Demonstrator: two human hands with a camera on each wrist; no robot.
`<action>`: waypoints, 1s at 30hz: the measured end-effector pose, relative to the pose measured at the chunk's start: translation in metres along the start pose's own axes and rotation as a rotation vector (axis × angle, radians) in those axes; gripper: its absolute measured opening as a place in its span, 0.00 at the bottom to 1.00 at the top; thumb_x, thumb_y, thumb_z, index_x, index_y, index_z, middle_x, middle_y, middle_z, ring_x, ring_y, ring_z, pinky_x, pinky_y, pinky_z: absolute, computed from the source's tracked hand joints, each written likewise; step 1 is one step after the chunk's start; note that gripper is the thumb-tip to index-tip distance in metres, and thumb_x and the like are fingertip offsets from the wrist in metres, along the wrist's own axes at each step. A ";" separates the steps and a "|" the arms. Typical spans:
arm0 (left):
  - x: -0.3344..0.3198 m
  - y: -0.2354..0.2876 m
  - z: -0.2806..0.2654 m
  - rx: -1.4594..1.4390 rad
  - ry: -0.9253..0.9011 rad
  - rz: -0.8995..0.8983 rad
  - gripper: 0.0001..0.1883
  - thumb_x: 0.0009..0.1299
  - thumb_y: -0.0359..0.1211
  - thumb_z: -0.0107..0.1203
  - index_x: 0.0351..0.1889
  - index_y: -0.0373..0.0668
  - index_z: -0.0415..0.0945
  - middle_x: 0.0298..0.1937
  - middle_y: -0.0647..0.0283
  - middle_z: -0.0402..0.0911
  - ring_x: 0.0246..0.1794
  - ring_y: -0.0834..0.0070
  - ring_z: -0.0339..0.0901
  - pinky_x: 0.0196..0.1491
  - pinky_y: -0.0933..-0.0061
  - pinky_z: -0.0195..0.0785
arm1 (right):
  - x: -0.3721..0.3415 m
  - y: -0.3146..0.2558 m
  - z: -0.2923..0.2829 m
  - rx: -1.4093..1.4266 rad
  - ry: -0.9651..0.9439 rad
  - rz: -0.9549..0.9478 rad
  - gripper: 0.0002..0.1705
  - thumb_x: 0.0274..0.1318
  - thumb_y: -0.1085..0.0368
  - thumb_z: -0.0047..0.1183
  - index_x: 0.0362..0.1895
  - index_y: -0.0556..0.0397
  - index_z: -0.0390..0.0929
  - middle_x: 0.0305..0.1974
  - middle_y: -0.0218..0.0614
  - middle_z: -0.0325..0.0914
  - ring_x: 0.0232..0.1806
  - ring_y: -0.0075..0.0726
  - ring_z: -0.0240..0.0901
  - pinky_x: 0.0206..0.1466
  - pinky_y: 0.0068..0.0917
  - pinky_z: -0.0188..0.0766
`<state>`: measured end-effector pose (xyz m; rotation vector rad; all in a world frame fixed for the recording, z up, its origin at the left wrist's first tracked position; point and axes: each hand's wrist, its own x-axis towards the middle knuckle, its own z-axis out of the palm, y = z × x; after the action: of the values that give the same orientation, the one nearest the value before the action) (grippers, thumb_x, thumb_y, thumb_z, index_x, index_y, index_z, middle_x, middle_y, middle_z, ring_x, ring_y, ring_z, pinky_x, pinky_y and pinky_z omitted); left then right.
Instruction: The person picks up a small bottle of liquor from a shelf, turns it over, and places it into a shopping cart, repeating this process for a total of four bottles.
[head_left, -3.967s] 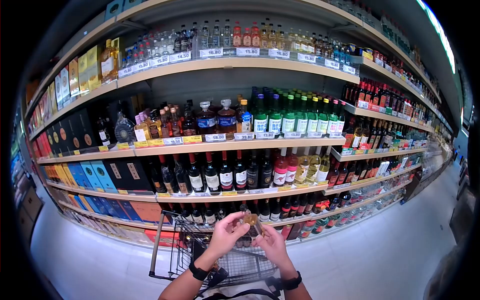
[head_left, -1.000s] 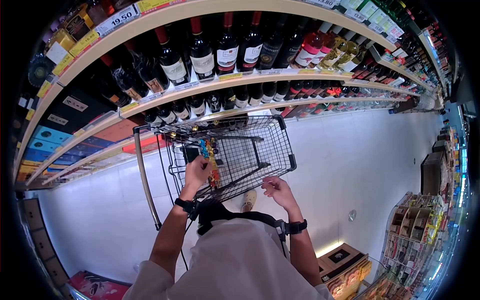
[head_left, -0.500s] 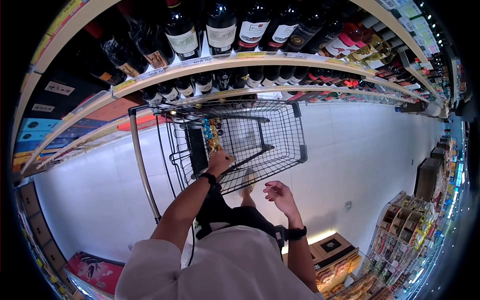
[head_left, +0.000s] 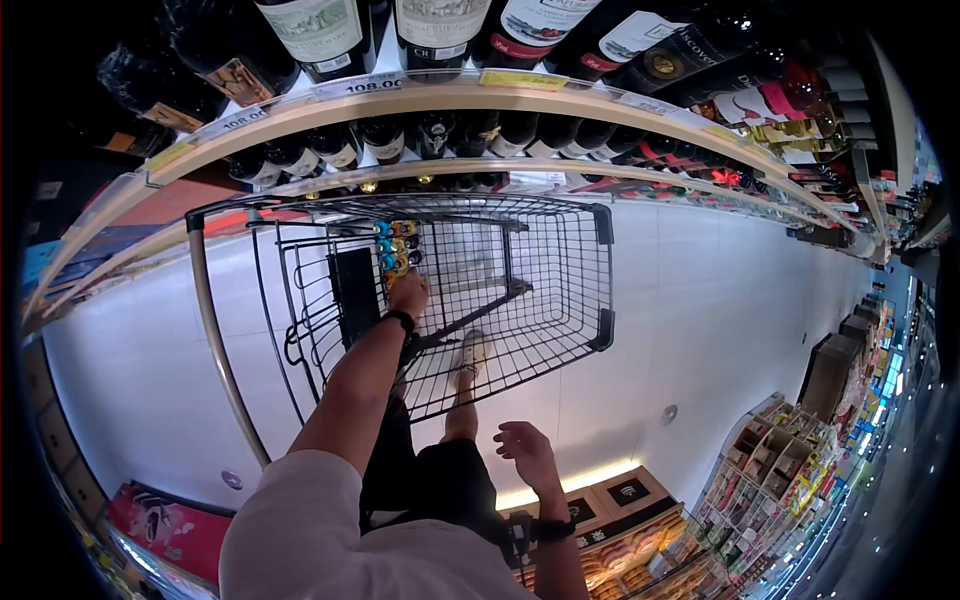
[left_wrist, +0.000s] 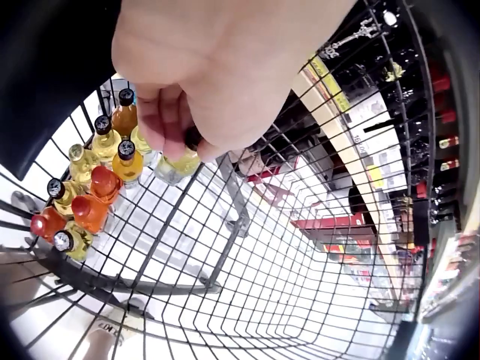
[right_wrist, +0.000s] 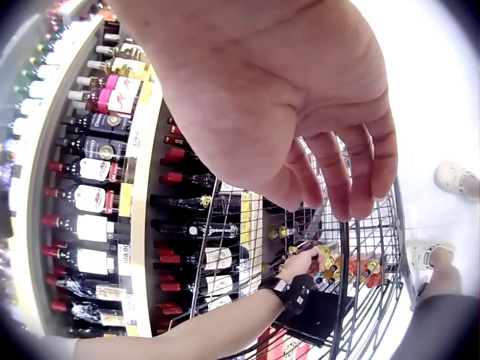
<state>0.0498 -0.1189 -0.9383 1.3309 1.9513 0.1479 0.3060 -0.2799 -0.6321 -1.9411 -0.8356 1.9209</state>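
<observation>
In the left wrist view my left hand [left_wrist: 202, 82] reaches down into a wire shopping cart [head_left: 560, 270] and pinches the dark cap of a small bottle [left_wrist: 180, 166] of pale yellow liquor. That bottle stands at the end of a cluster of several miniature liquor bottles, among them an amber bottle [left_wrist: 125, 116], an orange bottle [left_wrist: 90, 214] and a yellow bottle [left_wrist: 127, 163]. From above, the left hand hides most of its own bottle. My right hand [head_left: 528, 455] hangs outside the cart on its near side, fingers loosely curled and holding nothing.
Wine bottles [head_left: 440, 35] line the shelf [head_left: 440, 100] along the cart's far side. A black panel [head_left: 355, 295] sits at the cart's handle end, beside the small bottles. Behind the right hand stands a wooden display [head_left: 630, 490], and a red-pink case [head_left: 165, 525] is at lower left.
Four seconds ago both hands held a small bottle before the shelves. The left hand has since gone down into the cart; the right hand has let go and dropped lower. The view tilts downward.
</observation>
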 end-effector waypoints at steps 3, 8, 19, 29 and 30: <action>0.014 -0.016 0.022 -0.025 0.137 0.068 0.09 0.66 0.33 0.56 0.40 0.37 0.75 0.33 0.48 0.82 0.34 0.49 0.81 0.36 0.51 0.76 | 0.009 0.006 0.004 0.000 -0.005 -0.005 0.13 0.66 0.66 0.50 0.51 0.59 0.75 0.40 0.38 0.83 0.36 0.29 0.79 0.40 0.25 0.76; 0.027 -0.025 0.021 -0.068 0.146 0.022 0.07 0.61 0.31 0.57 0.36 0.39 0.78 0.33 0.49 0.83 0.37 0.51 0.82 0.39 0.53 0.76 | 0.015 0.016 0.005 0.019 -0.018 0.009 0.12 0.67 0.66 0.50 0.51 0.57 0.75 0.38 0.37 0.83 0.36 0.27 0.78 0.41 0.24 0.75; 0.023 -0.016 0.013 -0.212 0.266 -0.176 0.11 0.63 0.34 0.58 0.42 0.42 0.79 0.37 0.48 0.83 0.41 0.50 0.82 0.42 0.55 0.75 | 0.006 0.019 -0.013 0.002 0.002 -0.030 0.12 0.67 0.66 0.50 0.51 0.57 0.75 0.38 0.38 0.83 0.35 0.28 0.79 0.40 0.24 0.76; -0.069 -0.004 -0.086 -0.496 0.180 -0.024 0.11 0.62 0.32 0.62 0.40 0.38 0.76 0.32 0.54 0.85 0.33 0.63 0.84 0.36 0.66 0.76 | -0.014 -0.055 -0.032 0.024 -0.022 -0.261 0.12 0.66 0.66 0.51 0.50 0.57 0.75 0.38 0.36 0.82 0.36 0.27 0.78 0.41 0.24 0.75; -0.098 0.027 -0.122 -0.437 0.193 -0.051 0.09 0.63 0.31 0.60 0.38 0.38 0.76 0.30 0.57 0.84 0.30 0.68 0.84 0.33 0.68 0.76 | -0.020 -0.064 -0.036 0.026 -0.024 -0.303 0.12 0.67 0.66 0.51 0.50 0.57 0.75 0.38 0.36 0.82 0.36 0.27 0.78 0.41 0.24 0.75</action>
<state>0.0093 -0.1513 -0.7878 1.0055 1.9611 0.6592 0.3294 -0.2341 -0.5767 -1.6680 -1.0387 1.7689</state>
